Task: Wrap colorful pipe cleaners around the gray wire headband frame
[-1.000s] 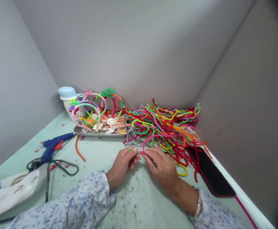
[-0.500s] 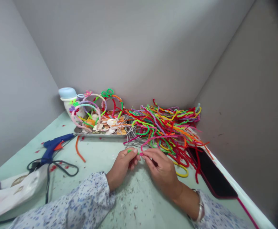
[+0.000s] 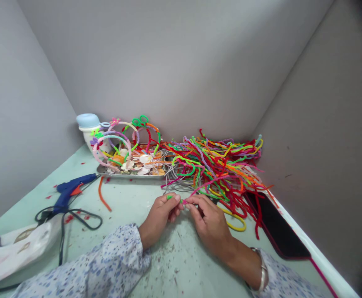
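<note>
My left hand is closed in a pinch on a green pipe cleaner, whose coiled end pokes out above the thumb. Close beside it, my right hand pinches a pink pipe cleaner; its long free tail slants up and right toward the pile. Between the fingertips of both hands the pink meets the green, though the exact join is too small to make out. Behind the hands lies a heap of coloured pipe cleaners, with grey wires at its left side.
A metal tray holds shell-like discs and several decorated headbands. Behind it stands a white bottle with a blue lid. A blue glue gun with its cord lies left. Yellow-handled scissors and a black phone lie right.
The pink pipe cleaner's tail has swung from a bent loop to a straighter upward slant. My right fingers have shifted slightly at the join; my left hand has barely moved.
</note>
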Available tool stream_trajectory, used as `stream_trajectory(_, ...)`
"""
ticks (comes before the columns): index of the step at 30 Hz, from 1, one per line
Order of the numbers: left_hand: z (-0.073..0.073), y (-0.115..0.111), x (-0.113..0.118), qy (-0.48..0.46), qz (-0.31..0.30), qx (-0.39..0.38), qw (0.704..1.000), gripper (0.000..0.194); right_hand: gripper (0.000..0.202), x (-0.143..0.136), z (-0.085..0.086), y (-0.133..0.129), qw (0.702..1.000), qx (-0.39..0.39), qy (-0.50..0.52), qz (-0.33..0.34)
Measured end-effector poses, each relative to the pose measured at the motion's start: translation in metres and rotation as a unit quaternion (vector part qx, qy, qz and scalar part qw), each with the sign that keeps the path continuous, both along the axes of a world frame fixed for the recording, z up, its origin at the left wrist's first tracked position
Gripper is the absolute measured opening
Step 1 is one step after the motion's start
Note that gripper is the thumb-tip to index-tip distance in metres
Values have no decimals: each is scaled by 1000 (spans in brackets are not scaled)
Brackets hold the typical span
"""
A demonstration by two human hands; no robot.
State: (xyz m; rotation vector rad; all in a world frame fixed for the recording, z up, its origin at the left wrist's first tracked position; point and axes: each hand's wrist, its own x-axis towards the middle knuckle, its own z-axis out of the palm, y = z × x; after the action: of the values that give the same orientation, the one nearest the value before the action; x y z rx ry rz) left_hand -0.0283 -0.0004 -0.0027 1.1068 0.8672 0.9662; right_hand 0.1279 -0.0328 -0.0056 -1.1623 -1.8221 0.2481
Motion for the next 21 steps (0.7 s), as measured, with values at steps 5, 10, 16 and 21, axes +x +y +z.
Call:
stream_trajectory(5,1,0,0,4,3,-3,1000,32,13,0,2,-1,1000,-11,2,1)
stream_trajectory(10,2,-1,0,4,5,2,1000,32,12,-1,3,-3,999,-47,20,4)
stream_trajectory(16,2,-1,1,2,10,-1,1000,31,10,-3,1,-2,997,-55,54,-5)
stream_trajectory(21,2,-1,1,3,9,-4,1000,31,10,-4,2,-3,997,-50,59,-12)
